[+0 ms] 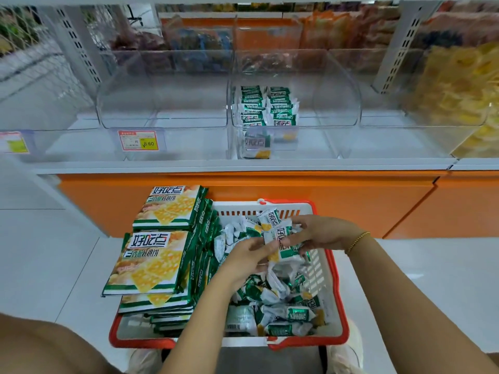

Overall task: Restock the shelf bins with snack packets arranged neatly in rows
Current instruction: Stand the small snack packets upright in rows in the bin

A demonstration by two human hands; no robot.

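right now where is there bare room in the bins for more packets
The left clear bin, behind the price tag, is bare. In the middle bin, floor is free between the packet rows and its right wall. The basket is crowded.

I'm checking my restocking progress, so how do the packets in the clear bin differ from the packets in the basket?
The bin packets lie in two neat overlapping rows; the basket packets are a jumbled heap. The bin packets are few, in part of the clear bin; the basket packets are many. The left hand and right hand hold some basket packets, no bin packets. Both share green-and-white wrappers.
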